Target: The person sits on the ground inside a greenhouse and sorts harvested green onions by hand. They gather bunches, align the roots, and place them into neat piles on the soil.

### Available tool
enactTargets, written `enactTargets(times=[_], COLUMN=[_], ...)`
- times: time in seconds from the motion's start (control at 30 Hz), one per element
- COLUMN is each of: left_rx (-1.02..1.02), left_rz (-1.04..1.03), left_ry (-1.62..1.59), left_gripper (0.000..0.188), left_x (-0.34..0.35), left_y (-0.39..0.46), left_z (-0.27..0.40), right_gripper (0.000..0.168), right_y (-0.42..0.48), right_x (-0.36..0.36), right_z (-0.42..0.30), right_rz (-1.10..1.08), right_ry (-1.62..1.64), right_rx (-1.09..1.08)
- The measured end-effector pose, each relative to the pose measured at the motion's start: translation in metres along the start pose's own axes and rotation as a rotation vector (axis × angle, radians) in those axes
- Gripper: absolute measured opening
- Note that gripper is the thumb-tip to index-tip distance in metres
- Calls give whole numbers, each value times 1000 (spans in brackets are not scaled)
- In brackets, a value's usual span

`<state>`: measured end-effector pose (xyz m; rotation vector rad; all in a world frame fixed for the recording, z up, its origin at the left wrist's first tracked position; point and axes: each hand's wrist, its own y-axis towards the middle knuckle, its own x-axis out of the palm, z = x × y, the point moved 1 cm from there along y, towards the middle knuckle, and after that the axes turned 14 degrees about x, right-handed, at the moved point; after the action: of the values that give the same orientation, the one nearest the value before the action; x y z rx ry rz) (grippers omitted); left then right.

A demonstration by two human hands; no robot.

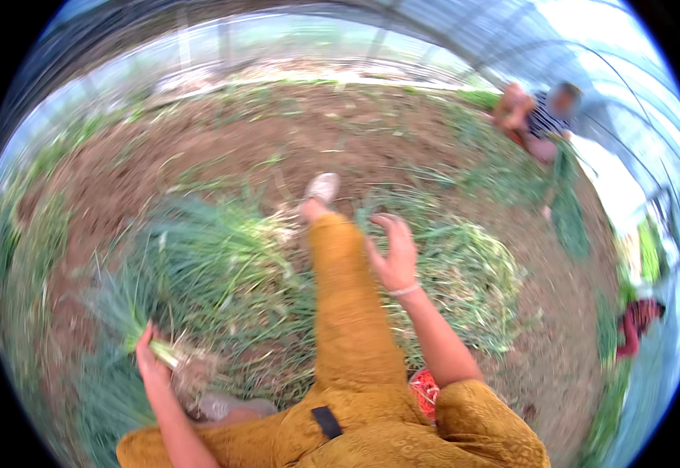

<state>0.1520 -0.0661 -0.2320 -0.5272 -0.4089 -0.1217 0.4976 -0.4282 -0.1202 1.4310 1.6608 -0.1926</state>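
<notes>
My left hand [154, 351], low on the left, is closed around a bunch of green onions [135, 319], the pale stems and roots pointing right and the green leaves up and left. My right hand [395, 251] is raised beside my right knee, fingers apart and curved, with nothing seen in its grip; a few leaves show near its fingertips. A large pile of green onions [217, 245] lies on the soil between my hands, left of my extended leg. Loose, partly yellowed leaves [468, 281] lie to the right of my right hand.
More green onions [108, 386] lie at the lower left. A red bundle [424, 392] is beside my hip. Bare soil [328, 128] stretches ahead under the greenhouse film. At the upper right a person [541, 120] sits near green onions; another person [638, 324] is at the far right.
</notes>
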Motion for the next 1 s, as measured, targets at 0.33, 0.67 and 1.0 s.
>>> enactTargets(times=[0.33, 0.67, 1.0], left_rx=[29, 140, 375], left_rz=[-16, -192, -341], left_ry=[166, 164, 47], left_gripper=[22, 19, 45], left_x=[14, 33, 67], left_y=[-15, 1, -13], left_z=[-27, -21, 7], right_gripper=[53, 19, 53], right_y=[-218, -165, -42], right_x=[218, 21, -268], right_z=[213, 255, 328], right_rz=[-1119, -660, 27], right_ry=[-577, -842, -965], right_rx=[366, 351, 952])
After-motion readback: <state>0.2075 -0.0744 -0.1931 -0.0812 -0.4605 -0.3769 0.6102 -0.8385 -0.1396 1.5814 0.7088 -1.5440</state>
